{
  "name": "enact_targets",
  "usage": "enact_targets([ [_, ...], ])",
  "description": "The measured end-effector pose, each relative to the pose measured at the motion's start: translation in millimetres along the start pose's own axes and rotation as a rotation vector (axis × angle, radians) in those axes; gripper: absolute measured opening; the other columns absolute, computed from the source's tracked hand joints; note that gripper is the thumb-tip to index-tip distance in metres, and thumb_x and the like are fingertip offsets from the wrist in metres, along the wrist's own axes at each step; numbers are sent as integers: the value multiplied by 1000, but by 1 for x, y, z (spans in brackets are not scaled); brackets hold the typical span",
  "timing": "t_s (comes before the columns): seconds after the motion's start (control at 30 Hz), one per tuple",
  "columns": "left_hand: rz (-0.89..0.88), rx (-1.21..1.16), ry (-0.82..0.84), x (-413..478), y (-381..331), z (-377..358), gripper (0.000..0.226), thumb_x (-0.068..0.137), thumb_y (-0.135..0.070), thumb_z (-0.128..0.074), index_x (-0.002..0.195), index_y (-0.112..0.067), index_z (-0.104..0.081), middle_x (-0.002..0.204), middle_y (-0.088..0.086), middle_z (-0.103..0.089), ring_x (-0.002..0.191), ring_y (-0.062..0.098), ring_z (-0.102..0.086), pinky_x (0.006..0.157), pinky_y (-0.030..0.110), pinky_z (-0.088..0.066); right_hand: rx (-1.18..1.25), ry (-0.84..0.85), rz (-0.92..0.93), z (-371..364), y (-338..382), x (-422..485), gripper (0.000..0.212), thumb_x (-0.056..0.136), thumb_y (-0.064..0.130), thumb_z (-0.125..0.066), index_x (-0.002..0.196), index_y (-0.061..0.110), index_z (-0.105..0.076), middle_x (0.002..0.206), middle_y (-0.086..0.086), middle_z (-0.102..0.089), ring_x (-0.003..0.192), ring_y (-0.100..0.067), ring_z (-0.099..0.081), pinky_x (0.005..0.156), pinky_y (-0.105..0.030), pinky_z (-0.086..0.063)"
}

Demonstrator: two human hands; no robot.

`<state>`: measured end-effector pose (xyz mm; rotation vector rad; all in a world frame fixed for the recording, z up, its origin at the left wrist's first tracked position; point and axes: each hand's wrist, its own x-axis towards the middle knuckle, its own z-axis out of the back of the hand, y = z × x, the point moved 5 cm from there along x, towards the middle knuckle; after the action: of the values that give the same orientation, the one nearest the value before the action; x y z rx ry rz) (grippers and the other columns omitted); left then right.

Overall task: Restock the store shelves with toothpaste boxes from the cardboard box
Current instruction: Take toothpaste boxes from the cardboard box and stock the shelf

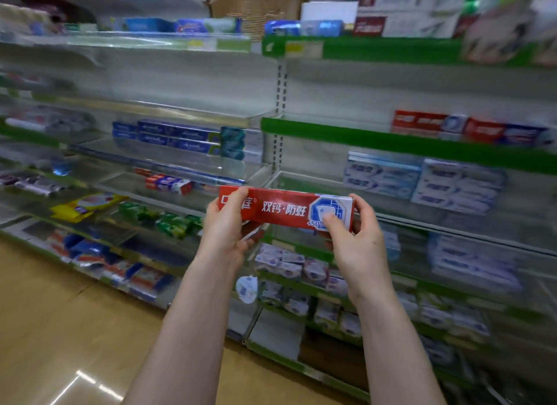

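Left shelving bay: blue toothpaste boxes (pixel 177 136) lie stacked on a clear shelf, with a yellow pack (pixel 87 205) and green boxes (pixel 168 220) on the tiers below. Centre: the left hand (pixel 226 226) grips the left end of a red toothpaste box (pixel 283 208), fingers curled over its top edge. The box is held level in the air in front of the shelves, print facing the camera. The right hand (pixel 355 239) pinches the right end, thumb on the front face, fingers behind. Right bay: red-and-white boxes (pixel 452 127) sit on a green-edged shelf (pixel 391 144), with pale blue-and-white boxes (pixel 422 181) beneath; detail is blurred.
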<state>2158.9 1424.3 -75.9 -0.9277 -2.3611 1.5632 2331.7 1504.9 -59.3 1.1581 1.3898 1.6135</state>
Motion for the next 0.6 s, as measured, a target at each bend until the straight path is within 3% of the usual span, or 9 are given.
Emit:
enact_targets([
  [0.2, 42, 12, 131, 10, 26, -74, 40, 90, -31, -60, 126, -19, -47, 110, 11, -64, 91, 24, -64, 70, 37, -50, -48, -156, 16, 58, 3, 25, 52, 94, 25, -59, 141, 26, -36, 120, 1, -60, 100, -9, -61, 85, -29, -54],
  [0.37, 62, 2, 227, 35, 40, -132, 36, 90, -30, -60, 121, -18, -48, 99, 8, -63, 85, 22, -63, 66, 36, -49, -69, -243, 44, 89, 6, 61, 51, 95, 24, -58, 141, 26, -37, 117, 3, -61, 95, -5, -62, 83, -28, -55],
  [0.6, 65, 8, 335, 77, 39, -206, 46, 89, -33, -62, 129, -17, -46, 108, 8, -63, 98, 24, -62, 67, 37, -50, -63, -336, 95, 114, 17, 122, 48, 94, 23, -59, 137, 28, -40, 108, 10, -62, 96, -5, -62, 85, -30, -55],
])
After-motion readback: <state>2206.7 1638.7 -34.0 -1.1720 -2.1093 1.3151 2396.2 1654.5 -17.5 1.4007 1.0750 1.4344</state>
